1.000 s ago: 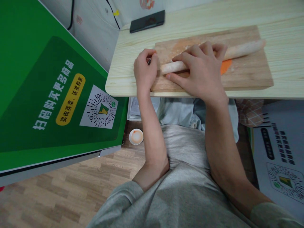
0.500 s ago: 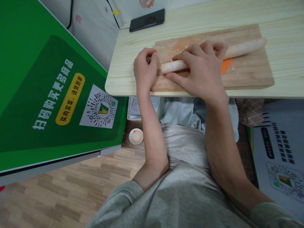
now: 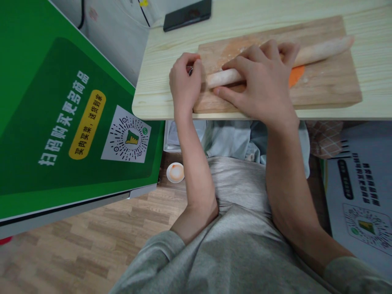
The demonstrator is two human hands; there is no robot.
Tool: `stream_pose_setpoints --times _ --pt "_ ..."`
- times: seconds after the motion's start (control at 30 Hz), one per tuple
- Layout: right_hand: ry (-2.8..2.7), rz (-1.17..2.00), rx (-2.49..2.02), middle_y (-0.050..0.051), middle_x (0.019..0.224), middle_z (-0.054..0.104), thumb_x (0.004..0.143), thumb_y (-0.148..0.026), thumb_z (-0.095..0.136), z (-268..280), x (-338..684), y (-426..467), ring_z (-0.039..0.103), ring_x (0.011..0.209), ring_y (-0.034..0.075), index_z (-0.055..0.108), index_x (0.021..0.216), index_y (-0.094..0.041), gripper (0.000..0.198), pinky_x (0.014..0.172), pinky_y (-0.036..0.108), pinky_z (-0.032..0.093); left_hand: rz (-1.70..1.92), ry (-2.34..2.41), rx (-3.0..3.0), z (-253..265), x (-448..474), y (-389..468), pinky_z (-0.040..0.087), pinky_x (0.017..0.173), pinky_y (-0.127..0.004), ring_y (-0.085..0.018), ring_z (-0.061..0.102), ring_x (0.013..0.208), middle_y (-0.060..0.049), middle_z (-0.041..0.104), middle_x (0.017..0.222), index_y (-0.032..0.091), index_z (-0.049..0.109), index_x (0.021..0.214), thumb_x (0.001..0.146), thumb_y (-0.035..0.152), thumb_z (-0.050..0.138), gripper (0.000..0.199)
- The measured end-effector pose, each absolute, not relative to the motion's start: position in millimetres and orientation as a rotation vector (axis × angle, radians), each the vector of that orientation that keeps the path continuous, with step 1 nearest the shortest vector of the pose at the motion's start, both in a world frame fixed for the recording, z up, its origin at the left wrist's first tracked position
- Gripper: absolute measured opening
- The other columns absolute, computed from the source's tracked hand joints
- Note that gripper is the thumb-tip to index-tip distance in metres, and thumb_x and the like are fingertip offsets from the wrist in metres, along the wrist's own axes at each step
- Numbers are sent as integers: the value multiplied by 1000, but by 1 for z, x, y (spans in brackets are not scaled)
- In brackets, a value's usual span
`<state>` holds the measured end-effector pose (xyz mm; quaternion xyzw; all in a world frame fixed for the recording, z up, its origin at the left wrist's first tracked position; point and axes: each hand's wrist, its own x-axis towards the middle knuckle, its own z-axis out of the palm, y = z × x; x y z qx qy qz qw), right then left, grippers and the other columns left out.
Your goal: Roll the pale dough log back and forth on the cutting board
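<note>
A flour-dusted rolling pin lies slantwise over a wooden board. My right hand is closed over the pin, fingers across its top and thumb along the near side. Under it, a flat orange piece that looks like dough shows just right of that hand; the rest is hidden. At the board's left edge, near the pin's left end, my left hand is curled with thumb and fingers together. A small shiny bit shows between its fingers, too little to name.
A black phone-like slab lies at the back left of the pale wooden table. A green panel with a printed code stands close on the left. Below, a small white dish sits near a white box.
The view has shifted slightly, so the table sits a little higher in the picture. Both hands keep their grip, and the rolling pin stays at almost the same place on the board.
</note>
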<state>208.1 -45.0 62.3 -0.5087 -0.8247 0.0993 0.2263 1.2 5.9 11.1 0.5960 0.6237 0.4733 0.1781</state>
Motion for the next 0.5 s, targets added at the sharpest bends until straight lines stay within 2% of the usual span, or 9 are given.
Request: stream_pose_setpoints --times 0.07,0.13,0.33,0.43,0.5 --pt "-2301 242 -1400 6 149 70 98 -74 47 62 209 -45 48 144 55 74 142 -45 60 111 79 27 1357 1754 1686 12 1 6 57 111 -41 -22 69 113 -3 79 107 25 69 96 104 0 62 28" --pt "-2316 225 -1401 7 149 70 99 -78 45 61 209 -44 48 144 53 73 143 -44 63 113 78 28 1368 1747 1703 12 2 5 58 110 -40 -22 70 113 -3 79 106 27 69 95 105 2 62 28" --pt "-2291 228 -1405 -1 149 72 98 -81 44 60 209 -44 48 143 54 73 137 -53 56 109 78 28 1340 1772 1708 11 1 7 58 109 -41 -24 71 113 -6 79 108 28 67 94 103 2 62 28" --pt "-2297 232 -1401 8 150 71 98 -74 48 61 209 -44 48 144 54 74 142 -43 60 112 77 27 1336 1739 1686 8 -2 9 55 115 -45 -26 70 120 -6 79 112 27 68 95 104 6 63 24" --pt "-2297 240 -1395 9 148 72 98 -72 50 61 209 -44 48 144 55 74 144 -42 60 111 78 26 1343 1711 1670 8 -3 9 53 119 -47 -28 70 124 -5 79 113 31 68 95 104 11 64 22"
